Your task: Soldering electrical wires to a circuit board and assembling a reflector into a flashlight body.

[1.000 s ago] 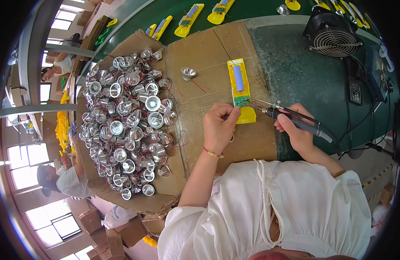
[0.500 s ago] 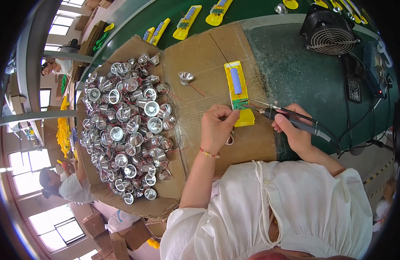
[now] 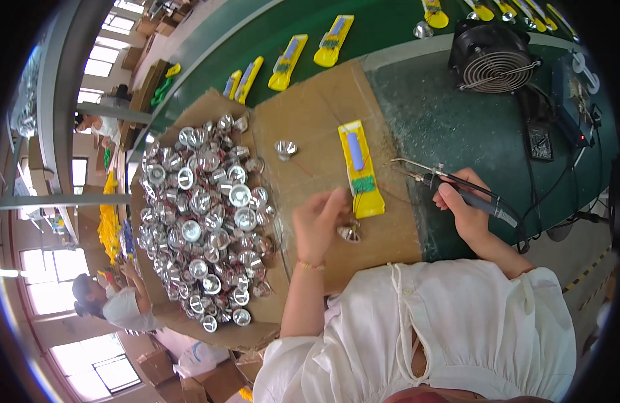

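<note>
My right hand (image 3: 465, 205) is closed around a soldering iron (image 3: 457, 191) with a thin metal feed tube alongside. Its tip is over the cardboard, right of a yellow plastic housing (image 3: 370, 203) and apart from it. A blue-purple cylindrical cell (image 3: 355, 151) and a green circuit board (image 3: 363, 185) with thin wires lie in this housing. My left hand (image 3: 314, 225) is just left of the housing's near end, fingers bent and blurred; whether they grip anything cannot be seen. Close to those fingers, a silver reflector cup (image 3: 349, 232) lies on the cardboard.
Many shiny reflector cups (image 3: 209, 218) with red wires fill a cardboard box on the left. One reflector (image 3: 285, 149) lies apart. Yellow housings (image 3: 288, 62) line the far side. A black fan (image 3: 496, 64) and a power unit (image 3: 575, 94) stand right. Co-workers (image 3: 118, 302) sit left.
The soldering iron has moved right, off the circuit board. My left hand has drawn back from the board, leftward and nearer to me. The whole view has shifted slightly.
</note>
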`<state>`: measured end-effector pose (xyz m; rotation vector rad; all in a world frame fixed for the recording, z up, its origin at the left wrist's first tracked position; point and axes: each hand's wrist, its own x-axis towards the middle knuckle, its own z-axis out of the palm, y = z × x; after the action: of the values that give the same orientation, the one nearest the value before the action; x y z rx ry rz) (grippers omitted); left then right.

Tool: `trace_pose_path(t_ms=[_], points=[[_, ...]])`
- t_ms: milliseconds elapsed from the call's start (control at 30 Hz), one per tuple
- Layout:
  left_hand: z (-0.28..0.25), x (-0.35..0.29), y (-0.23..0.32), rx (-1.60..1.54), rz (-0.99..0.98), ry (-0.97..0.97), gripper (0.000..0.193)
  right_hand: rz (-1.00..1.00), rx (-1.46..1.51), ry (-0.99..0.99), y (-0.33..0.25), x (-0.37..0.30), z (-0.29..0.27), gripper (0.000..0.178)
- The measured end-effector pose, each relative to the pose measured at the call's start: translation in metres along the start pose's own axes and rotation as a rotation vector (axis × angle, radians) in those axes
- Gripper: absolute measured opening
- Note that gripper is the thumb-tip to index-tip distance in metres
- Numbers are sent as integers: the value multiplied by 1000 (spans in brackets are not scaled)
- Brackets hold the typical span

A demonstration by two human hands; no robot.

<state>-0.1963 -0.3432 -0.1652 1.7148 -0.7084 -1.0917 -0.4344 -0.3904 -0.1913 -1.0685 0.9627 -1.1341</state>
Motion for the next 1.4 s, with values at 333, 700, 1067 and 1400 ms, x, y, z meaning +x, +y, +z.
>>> trace_pose_path(t_ms=[333,700,1067,1400], points=[[81,157,76,840,485,-139,21,95,-37,126,5,14,-9,11],[81,263,95,1021,704,-93,65,91,-108,93,15,14,-12,13],[-12,59,33,688,569,289,50,61,-111,127,13,22,-13,12],[-54,74,17,771,760,162,11,-22,-95,131,10,11,-7,13]])
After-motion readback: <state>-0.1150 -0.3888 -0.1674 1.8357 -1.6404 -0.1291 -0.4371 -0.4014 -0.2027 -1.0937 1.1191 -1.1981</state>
